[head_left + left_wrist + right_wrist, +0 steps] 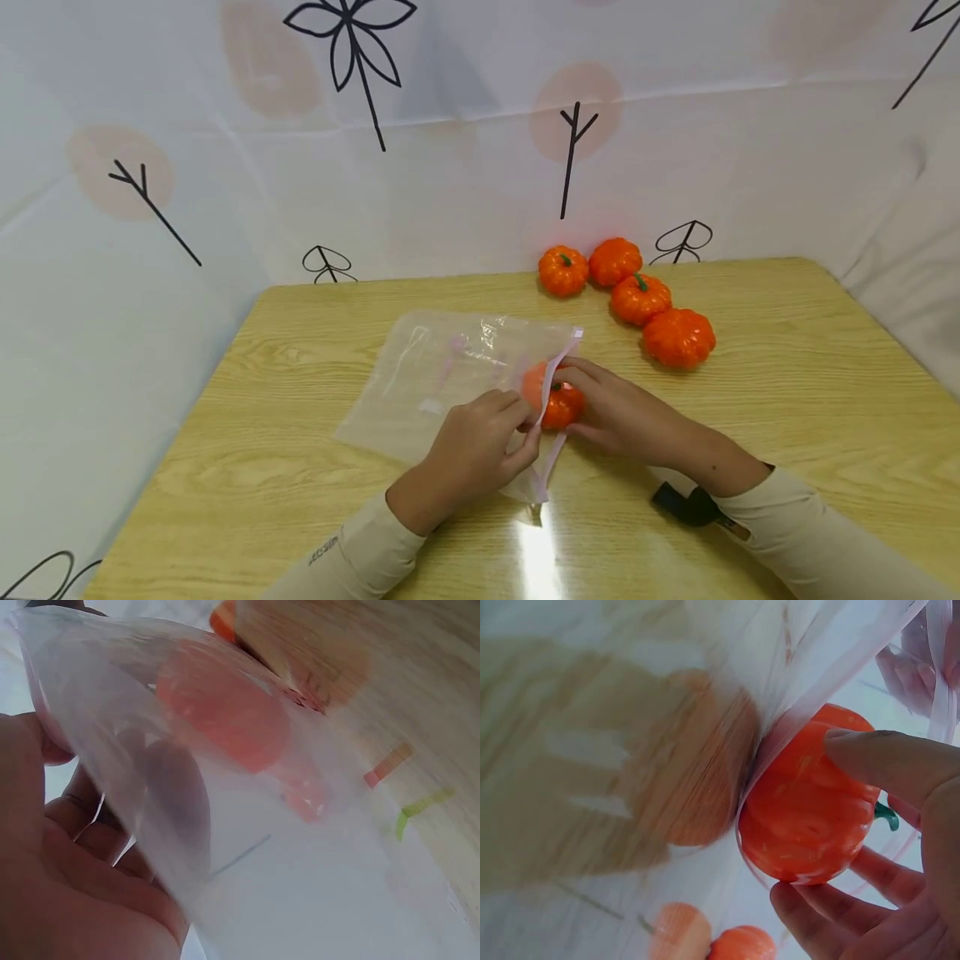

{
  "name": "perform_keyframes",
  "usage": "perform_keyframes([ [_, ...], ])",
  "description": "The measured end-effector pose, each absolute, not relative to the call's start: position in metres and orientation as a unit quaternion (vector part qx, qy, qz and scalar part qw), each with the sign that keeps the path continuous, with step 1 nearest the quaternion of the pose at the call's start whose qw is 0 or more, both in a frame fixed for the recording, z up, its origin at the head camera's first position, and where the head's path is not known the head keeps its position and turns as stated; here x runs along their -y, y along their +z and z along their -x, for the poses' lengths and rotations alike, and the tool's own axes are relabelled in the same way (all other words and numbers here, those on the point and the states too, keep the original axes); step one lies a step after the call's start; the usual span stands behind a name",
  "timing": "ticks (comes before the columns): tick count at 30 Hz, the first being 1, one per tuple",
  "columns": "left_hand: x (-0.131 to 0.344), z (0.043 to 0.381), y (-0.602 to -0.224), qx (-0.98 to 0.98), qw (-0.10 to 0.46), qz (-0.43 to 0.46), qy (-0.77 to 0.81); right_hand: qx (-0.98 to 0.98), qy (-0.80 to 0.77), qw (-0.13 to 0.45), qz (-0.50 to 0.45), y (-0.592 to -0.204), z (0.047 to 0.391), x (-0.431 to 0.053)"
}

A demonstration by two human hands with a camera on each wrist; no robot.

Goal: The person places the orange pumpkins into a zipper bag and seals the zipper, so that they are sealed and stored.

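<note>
A clear plastic zip bag (408, 392) with a pale pink closure strip lies on the table, its mouth facing right. My left hand (480, 442) pinches the near side of that mouth between thumb and fingers. In my right hand (630, 417) is a small orange toy pumpkin (806, 806), gripped with the thumb on one side and fingers on the other. The pumpkin is partway through the opening, its left part showing through the film. Its green stem (886, 816) points toward the right palm in the right wrist view.
Several more orange pumpkins, one of them a wide one (679, 338), stand in a row at the back right of the wooden table (262, 400). A black object (686, 504) shows beside the right forearm. A patterned white cloth (465, 192) hangs behind the table.
</note>
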State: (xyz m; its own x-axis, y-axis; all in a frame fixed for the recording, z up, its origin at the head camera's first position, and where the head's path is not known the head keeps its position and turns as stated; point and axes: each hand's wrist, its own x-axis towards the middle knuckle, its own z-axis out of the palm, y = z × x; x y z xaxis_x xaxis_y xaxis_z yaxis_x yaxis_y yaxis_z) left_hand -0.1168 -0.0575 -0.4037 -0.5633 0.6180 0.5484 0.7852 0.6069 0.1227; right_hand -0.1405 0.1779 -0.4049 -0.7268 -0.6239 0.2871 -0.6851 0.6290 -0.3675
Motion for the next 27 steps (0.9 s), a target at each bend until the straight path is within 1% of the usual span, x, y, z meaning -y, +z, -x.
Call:
perform_keyframes([
  [8, 0.0549, 0.1152, -0.4038, 0.864, 0.227, 0.414, -0.176, 0.902, 0.237, 0.065, -0.354, -0.4045, 0.1416, -0.1777],
  [17, 0.0521, 0.1124, -0.4016, 0.858, 0.224, 0.430, -0.171, 0.917, 0.237, 0.079, -0.311, -0.4068, 0.1434, -0.1780],
  [22, 0.0513, 0.1119, -0.4013, 0.863, 0.211, 0.428, -0.166, 0.912, 0.262, 0.066, -0.307, -0.4077, 0.1433, -0.1787],
  [27, 0.0521, 0.1109, -0.4007, 0.877, 0.181, 0.412, -0.171, 0.906, 0.274, 0.060, -0.317, -0.4085, 0.1437, -0.1775],
])
